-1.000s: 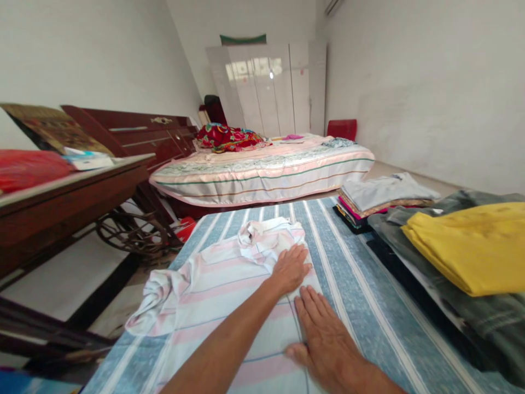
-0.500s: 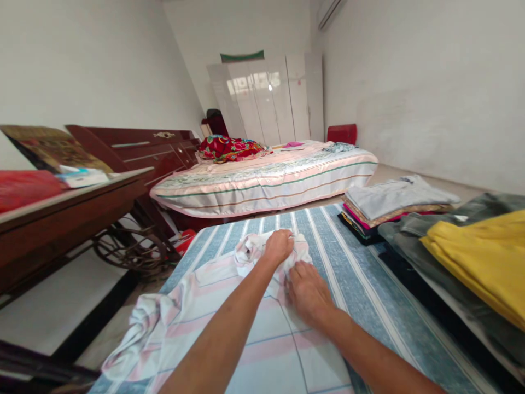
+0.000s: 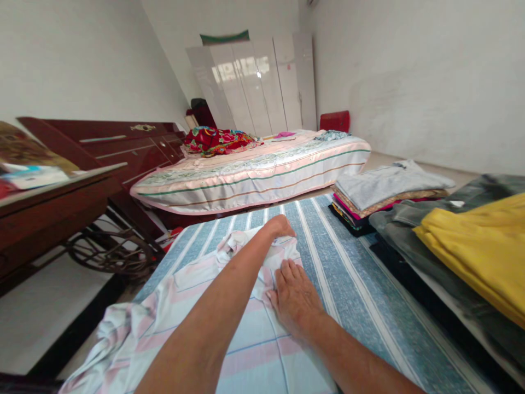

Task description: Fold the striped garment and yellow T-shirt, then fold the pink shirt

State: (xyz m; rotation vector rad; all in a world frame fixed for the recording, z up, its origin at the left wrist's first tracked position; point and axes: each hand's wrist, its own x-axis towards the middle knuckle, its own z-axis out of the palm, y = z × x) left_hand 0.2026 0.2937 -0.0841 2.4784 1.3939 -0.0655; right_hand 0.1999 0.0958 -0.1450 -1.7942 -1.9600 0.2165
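A pale shirt [image 3: 262,328] with pink bands and thin blue lines lies spread over a blue-and-white striped bedcover [image 3: 340,268]. Its left part is bunched and wrinkled, hanging near the cover's left edge. At the shirt's far right corner, my left hand [image 3: 282,225] is closed on the fabric; its fingertips are partly hidden behind the hand. My right hand [image 3: 297,298] rests flat just nearer to me, fingers spread and pressing on the cloth along the right edge.
To the right are a stack of folded clothes topped by a grey garment [image 3: 389,186], a yellow garment [image 3: 479,235] and dark trousers [image 3: 397,221]. A wooden table [image 3: 61,197] with an iron wheel [image 3: 110,251] stands left. Beyond is a larger bed [image 3: 254,175].
My left hand has drawn the shirt's far corner outward, smoothing the bunched cloth there. My right hand has flattened on the fabric. The view has shifted slightly right and downward.
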